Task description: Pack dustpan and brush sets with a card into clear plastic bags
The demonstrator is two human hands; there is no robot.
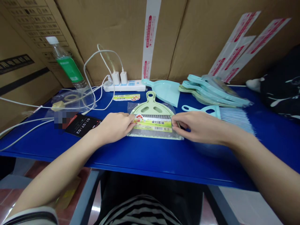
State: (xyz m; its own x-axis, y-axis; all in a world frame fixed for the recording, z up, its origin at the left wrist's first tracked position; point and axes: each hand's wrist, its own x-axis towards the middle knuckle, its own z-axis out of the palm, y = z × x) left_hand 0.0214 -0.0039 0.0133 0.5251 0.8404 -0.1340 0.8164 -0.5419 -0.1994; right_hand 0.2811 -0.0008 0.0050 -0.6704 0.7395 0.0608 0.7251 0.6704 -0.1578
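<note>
In front of me on the blue table lies a pale green dustpan and brush set point(152, 108) in a clear plastic bag. A printed label card point(157, 123) runs across it, with grey bristles showing just above. My left hand point(117, 125) pinches the left end of the card and bag, thumb and fingers together. At the opposite end, my right hand point(195, 126) grips the card's edge with curled fingers. Close behind my right hand is a light blue brush point(212, 110) with pale bristles. A light blue dustpan point(165, 90) lies beyond the set.
Several bagged dustpan sets point(211, 90) are stacked at the back right. Another label card point(126, 97) lies near a white power strip point(131, 86). Cables loop past a bottle point(70, 68) and a phone point(82, 125) on the left. Cardboard point(112, 28) walls the back.
</note>
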